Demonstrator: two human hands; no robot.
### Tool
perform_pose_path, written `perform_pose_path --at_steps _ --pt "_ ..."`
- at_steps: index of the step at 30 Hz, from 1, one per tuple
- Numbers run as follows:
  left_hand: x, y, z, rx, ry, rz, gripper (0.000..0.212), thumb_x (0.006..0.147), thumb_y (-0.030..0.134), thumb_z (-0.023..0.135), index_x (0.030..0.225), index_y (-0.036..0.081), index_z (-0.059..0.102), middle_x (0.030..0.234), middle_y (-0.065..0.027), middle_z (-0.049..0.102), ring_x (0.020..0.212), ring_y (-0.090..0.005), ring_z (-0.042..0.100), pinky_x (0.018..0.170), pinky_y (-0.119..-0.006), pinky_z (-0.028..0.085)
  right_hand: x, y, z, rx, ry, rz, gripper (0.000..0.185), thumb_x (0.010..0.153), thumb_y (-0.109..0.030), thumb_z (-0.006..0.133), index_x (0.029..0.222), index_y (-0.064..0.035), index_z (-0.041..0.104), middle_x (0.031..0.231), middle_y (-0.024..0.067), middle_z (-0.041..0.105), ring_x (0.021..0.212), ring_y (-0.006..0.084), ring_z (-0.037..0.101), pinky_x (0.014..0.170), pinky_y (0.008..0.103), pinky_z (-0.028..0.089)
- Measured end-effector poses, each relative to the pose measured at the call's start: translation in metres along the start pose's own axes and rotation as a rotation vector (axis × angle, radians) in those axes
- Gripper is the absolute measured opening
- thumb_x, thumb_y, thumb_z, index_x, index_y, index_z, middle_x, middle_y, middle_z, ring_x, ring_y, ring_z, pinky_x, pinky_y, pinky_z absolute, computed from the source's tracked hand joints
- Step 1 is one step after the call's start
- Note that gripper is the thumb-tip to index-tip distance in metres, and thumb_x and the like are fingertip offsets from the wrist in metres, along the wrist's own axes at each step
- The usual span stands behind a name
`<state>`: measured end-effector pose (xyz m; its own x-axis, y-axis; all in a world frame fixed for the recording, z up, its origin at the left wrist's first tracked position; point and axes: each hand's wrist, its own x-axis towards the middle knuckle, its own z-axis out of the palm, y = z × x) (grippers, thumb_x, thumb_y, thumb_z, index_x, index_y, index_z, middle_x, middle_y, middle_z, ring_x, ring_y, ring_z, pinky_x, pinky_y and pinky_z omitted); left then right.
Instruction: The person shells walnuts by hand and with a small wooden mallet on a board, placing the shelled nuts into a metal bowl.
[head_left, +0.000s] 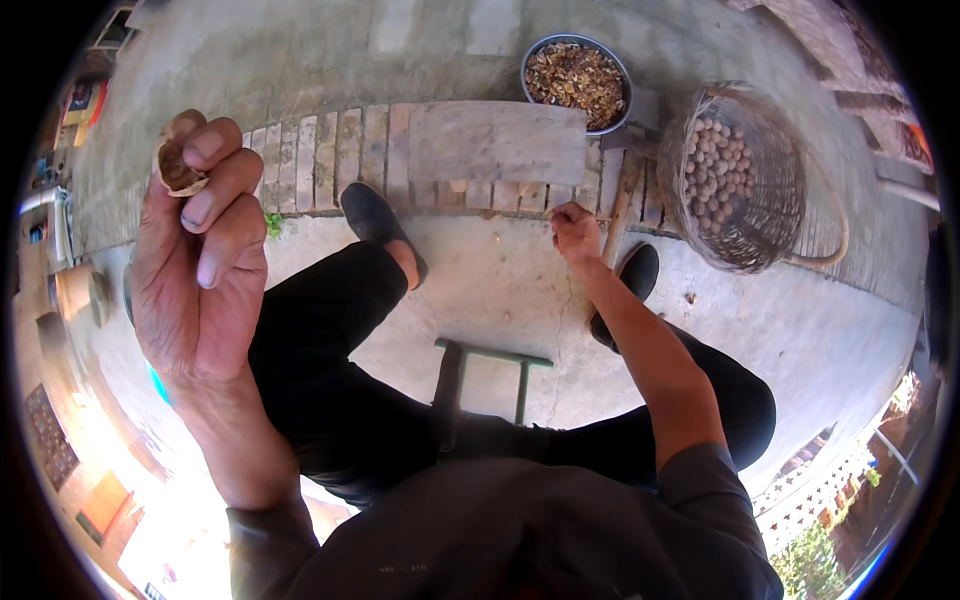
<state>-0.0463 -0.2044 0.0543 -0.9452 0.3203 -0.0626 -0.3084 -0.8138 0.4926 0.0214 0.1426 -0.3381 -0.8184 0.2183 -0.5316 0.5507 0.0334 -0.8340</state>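
Observation:
Raised high at the left, my left hand (217, 247) pinches a cracked piece of walnut shell (177, 171) between thumb and fingers, its hollow side showing. My right hand (576, 234) hangs over the concrete just short of a flat grey slab (495, 142). Its fingers are curled, and I cannot tell whether anything is inside them. A hammer (621, 196) lies close to the right of that hand, wooden handle towards me, its head by the slab's right end. Beyond the slab, a metal basin (628, 94) holds broken walnut pieces (576, 79).
To the right, a wicker basket (780, 187) with a looped handle holds many whole walnuts (716, 169). A row of bricks (326, 161) edges the concrete floor (480, 285). Between my legs shows the green metal frame of a seat (495, 352). My shoes (375, 214) flank the slab.

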Motion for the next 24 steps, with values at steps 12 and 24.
perform_pose_path --at_steps 12,24 --pt "-0.008 0.012 -0.021 -0.073 0.266 0.038 0.016 0.103 -0.001 0.051 0.115 0.001 0.042 0.101 -0.0097 0.043 0.075 -0.0163 0.043 0.051 -0.027 0.039 -0.001 0.062 0.092 -0.982 -0.097 -0.142 0.025 0.095 -0.027 0.057 0.112 -0.0082 0.056 0.104 0.0165 0.071 0.093 0.0386 0.069 0.081 0.0507 0.054" --pt "-0.002 0.010 -0.012 -0.021 0.278 -0.040 0.012 0.110 0.004 0.030 0.098 0.007 0.034 0.093 -0.0067 0.036 0.072 -0.0158 0.043 0.050 -0.027 0.034 0.006 0.064 0.095 -0.961 -0.016 -0.102 0.018 0.094 -0.018 0.055 0.109 -0.0073 0.059 0.102 0.0189 0.071 0.095 0.0407 0.069 0.080 0.0517 0.055"
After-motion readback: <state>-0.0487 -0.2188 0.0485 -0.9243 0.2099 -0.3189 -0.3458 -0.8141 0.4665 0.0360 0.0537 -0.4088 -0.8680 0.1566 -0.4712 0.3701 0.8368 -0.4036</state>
